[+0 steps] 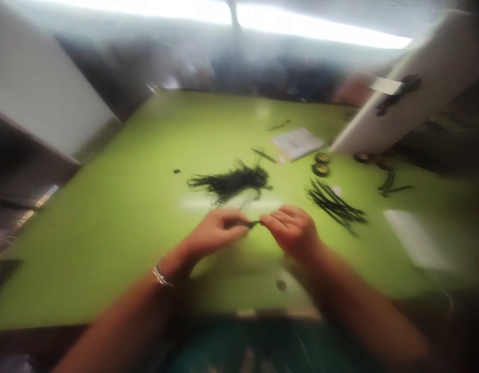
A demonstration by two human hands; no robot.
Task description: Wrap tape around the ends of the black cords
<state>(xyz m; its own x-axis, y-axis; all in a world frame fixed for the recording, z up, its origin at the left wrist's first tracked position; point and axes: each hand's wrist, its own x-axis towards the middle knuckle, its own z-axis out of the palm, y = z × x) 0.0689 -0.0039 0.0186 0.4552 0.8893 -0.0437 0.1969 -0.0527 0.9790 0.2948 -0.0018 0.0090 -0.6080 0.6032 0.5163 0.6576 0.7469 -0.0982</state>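
Observation:
Between my two hands runs a short dark strip [254,224], thin like a cord or wire; its exact kind is blurred. My left hand [220,228], with a bracelet at the wrist, pinches one end. The fingertips of my right hand [292,228] close on the other end. Just beyond my hands lies a tangled pile of black cords [234,181] with looped ends. To the right of my right hand rests a bundle of straighter black strips [335,203].
The green tabletop [107,233] has rolls of tape [321,169] and a white pad [297,143] at the right back. A pale slab [414,238] lies at the right. Upright white panels stand at the left [56,77] and right [410,88].

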